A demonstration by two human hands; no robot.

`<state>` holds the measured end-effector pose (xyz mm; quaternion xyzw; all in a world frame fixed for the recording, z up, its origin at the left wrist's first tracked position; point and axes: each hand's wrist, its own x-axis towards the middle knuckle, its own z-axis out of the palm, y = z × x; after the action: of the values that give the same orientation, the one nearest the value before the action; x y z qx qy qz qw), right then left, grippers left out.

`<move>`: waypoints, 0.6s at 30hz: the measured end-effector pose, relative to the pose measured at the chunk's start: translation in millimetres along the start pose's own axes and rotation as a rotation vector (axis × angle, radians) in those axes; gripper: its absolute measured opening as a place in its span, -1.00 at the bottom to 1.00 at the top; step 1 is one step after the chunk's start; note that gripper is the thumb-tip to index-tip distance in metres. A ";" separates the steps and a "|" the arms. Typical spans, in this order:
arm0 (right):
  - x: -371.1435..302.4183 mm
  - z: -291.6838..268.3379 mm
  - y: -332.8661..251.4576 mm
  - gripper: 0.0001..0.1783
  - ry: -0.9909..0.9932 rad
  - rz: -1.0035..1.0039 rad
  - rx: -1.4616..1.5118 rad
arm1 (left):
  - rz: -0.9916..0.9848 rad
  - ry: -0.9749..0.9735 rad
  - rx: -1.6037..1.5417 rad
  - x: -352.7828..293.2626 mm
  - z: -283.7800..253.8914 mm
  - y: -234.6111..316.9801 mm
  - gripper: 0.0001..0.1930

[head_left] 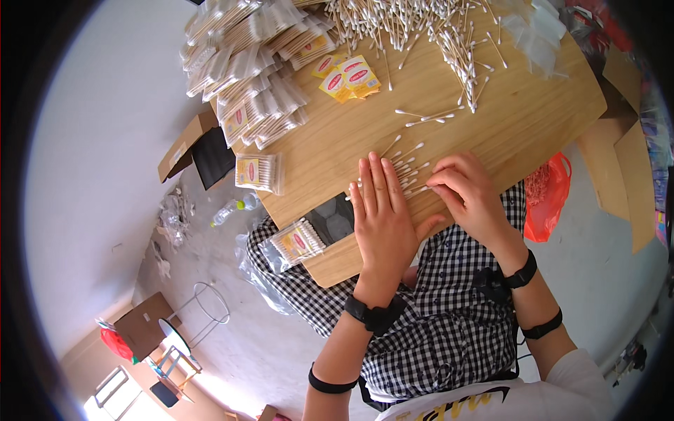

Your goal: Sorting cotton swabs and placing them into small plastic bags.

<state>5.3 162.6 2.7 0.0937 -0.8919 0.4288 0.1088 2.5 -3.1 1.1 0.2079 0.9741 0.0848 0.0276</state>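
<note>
My left hand lies flat, fingers stretched out, over a small spread of cotton swabs near the table's front edge. Part of that spread is hidden under the palm. Just right of it, my right hand pinches a cotton swab between thumb and fingertips. A clear bag of swabs with a yellow label rests at the table edge, left of my left hand. Another bagged pack lies farther left. A few loose swabs are scattered beyond my hands.
The wooden table carries a heap of filled bags at the far left. Yellow and red label cards, a large swab pile and clear empty bags lie along the back. A red plastic bag and cardboard box stand right.
</note>
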 end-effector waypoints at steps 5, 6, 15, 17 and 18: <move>-2.4 -2.5 -1.0 -0.92 -0.030 -0.009 -0.041 | 0.008 -0.003 -0.042 -11.6 5.7 3.7 0.20; -2.8 -3.9 -1.6 -0.92 -0.030 -0.008 -0.042 | 0.004 0.003 -0.053 -12.8 6.3 4.4 0.20; -3.7 -15.4 0.1 -0.86 -0.097 -0.057 -0.198 | 0.019 -0.017 -0.073 -14.5 4.1 3.1 0.22; -3.3 -25.4 4.8 -0.87 -0.112 -0.029 -0.261 | 0.021 -0.013 -0.080 -14.1 4.4 3.5 0.22; -3.2 -29.8 7.9 -0.87 -0.113 -0.030 -0.262 | 0.023 -0.010 -0.084 -14.2 4.7 3.5 0.22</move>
<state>9.7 191.1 14.0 0.1162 -0.9434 0.3011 0.0760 17.3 -5.0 -2.7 0.2179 0.9671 0.1247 0.0400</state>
